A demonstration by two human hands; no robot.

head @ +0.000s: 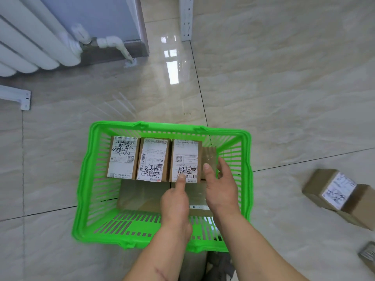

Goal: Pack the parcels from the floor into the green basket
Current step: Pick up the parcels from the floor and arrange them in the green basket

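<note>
The green basket [85, 179] stands on the tiled floor in front of me. Three cardboard parcels with white labels lie in a row along its far side: a left parcel [123, 157], a middle parcel [154, 159] and a right parcel [185, 157]. Below them lie flat brown parcels [142, 194]. My left hand [175, 201] points one finger onto the right parcel's near edge. My right hand [220, 185] reaches beside that parcel, thumb and fingers around a narrow brown parcel [210, 156] wedged at the row's right end.
More labelled parcels [341, 193] lie on the floor at the right, another parcel [368, 254] at the lower right edge. A white radiator [30, 43] and pipe stand at the upper left, white metal brackets [186, 17] at the top and left.
</note>
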